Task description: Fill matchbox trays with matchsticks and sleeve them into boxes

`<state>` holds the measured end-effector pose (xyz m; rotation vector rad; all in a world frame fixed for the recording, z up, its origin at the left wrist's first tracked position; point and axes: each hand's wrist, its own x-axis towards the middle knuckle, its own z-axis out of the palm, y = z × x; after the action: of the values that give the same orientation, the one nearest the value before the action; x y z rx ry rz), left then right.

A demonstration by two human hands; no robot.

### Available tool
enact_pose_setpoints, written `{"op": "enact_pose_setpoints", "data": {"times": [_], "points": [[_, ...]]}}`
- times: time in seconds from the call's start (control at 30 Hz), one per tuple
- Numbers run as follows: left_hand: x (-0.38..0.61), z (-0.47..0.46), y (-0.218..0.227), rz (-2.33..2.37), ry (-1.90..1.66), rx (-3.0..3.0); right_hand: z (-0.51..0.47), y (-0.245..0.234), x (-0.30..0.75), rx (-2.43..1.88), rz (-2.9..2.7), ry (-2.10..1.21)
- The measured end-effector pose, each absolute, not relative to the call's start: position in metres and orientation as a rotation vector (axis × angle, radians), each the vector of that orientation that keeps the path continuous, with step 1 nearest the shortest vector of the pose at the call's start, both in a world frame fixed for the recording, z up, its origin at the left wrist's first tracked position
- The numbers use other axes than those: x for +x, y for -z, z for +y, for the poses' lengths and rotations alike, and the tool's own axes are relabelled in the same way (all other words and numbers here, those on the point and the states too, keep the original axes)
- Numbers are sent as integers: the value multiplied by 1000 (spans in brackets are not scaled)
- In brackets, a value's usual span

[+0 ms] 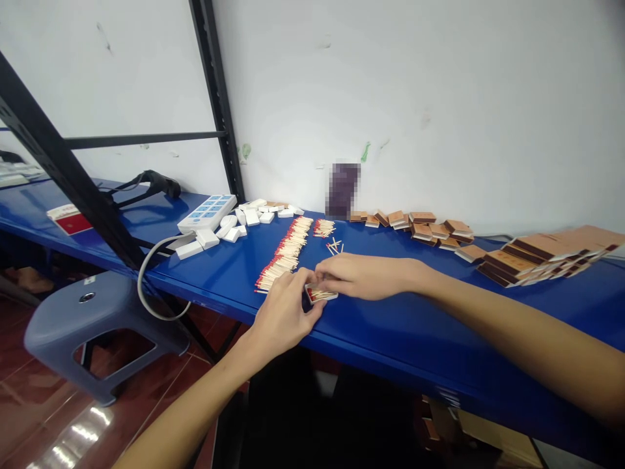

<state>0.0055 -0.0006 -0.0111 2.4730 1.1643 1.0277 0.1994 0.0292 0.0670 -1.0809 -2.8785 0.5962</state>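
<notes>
A small open matchbox tray [321, 294] with red-tipped matches in it lies near the front edge of the blue table [390, 326]. My left hand [286, 312] curls round the tray's left side. My right hand [364, 277] rests over its far side, fingers pinched at the matches. A long row of loose matches [286, 254] lies just left of the tray, with a smaller heap [323, 227] and a few stray matches [334, 247] behind it.
Brown matchbox sleeves [422, 229] lie along the wall, with stacked ones [541, 257] at the right. White inner trays [251, 218] and a power strip [208, 212] sit at the left. A grey stool [97, 326] and a black rack post [217, 98] stand nearby.
</notes>
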Motion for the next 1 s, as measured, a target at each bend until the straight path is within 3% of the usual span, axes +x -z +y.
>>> {"op": "enact_pose_setpoints", "data": {"times": [0.23,0.5,1.0], "points": [[6,1,12,1085,-1020,2556,82,-53,243,-1456,-2696,-90],[4,0,12,1090,-999,2578,116,-26,280,-1255,-2732,-11],[2,-2,6,1070,-901,2585,116,-23,279,-1177,-2796,234]]}}
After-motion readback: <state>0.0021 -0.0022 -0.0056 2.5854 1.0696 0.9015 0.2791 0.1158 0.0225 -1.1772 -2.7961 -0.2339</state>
